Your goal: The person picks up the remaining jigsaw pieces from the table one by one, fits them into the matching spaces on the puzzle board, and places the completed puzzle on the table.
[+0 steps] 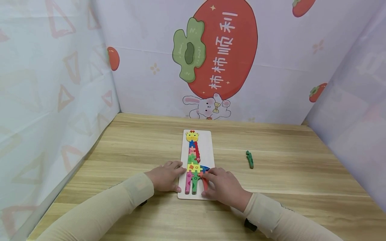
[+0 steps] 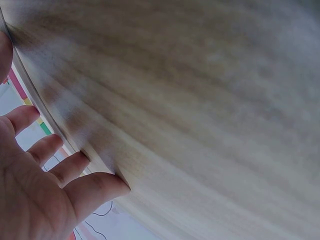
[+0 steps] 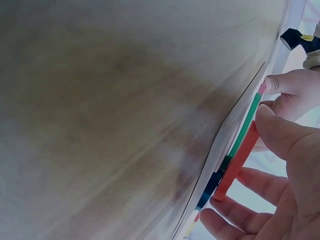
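A giraffe puzzle of coloured, numbered pieces lies on a pale wooden board point(image 1: 206, 144), its yellow head point(image 1: 192, 136) at the far end. My right hand point(image 1: 224, 187) pinches an orange-red leg piece point(image 3: 239, 159) between thumb and fingers at the board's lower right. In the right wrist view this piece stands a little proud of the green leg point(image 3: 247, 122) and the dark blue piece point(image 3: 210, 189). My left hand point(image 1: 166, 176) rests along the board's left edge, fingers spread and fingertips touching down, as the left wrist view shows.
A loose dark green piece point(image 1: 250, 159) lies on the wood-grain table point(image 1: 144, 144), right of the board. Printed fabric walls point(image 1: 144, 83) enclose the table at the back and both sides.
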### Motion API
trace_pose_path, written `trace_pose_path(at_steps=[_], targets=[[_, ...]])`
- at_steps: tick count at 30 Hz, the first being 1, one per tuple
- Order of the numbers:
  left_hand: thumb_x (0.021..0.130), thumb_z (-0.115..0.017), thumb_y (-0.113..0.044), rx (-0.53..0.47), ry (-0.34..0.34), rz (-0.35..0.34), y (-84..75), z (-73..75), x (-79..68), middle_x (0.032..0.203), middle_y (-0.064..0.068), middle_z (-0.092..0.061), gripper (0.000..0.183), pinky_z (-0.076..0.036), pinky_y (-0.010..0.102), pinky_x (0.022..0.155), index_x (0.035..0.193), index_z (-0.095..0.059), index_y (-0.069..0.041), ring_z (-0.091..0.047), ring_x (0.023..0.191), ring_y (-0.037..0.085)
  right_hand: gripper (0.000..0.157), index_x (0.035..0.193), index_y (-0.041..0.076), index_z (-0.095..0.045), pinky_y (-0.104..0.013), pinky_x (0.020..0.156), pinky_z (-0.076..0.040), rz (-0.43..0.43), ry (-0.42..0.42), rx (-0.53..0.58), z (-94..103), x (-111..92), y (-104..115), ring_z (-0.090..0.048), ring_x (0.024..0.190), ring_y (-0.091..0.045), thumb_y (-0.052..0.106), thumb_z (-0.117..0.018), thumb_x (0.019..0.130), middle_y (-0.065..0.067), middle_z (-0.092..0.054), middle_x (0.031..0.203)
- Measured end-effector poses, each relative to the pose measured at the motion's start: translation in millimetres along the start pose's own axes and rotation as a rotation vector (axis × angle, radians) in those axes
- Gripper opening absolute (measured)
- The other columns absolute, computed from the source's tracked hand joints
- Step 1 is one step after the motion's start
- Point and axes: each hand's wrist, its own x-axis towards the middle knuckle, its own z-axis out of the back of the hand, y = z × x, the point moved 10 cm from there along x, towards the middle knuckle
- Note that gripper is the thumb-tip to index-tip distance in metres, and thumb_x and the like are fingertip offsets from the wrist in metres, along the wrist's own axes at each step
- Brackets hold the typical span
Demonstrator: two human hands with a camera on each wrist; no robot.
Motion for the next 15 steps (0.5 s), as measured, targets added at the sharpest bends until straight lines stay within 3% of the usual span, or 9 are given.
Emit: trace_pose_path(at_steps=[15], targets=[[0.072,-0.061,-0.056,-0.001,-0.004,-0.008,-0.6,0.4,-0.3,0.142,0.004,-0.03,0.073,-0.037,0.045,0.096,0.135,-0.04,-0.025,-0.029,0.128,0.027,0.049,0.115,0.021,-0.063,-0.04,0.08,-0.044,0.002,0.019,-0.041,-1.8,3.1,2.1,-0.049,0.105,-0.02,0.049,-0.067,0.074,0.001,-0.058,0.113]])
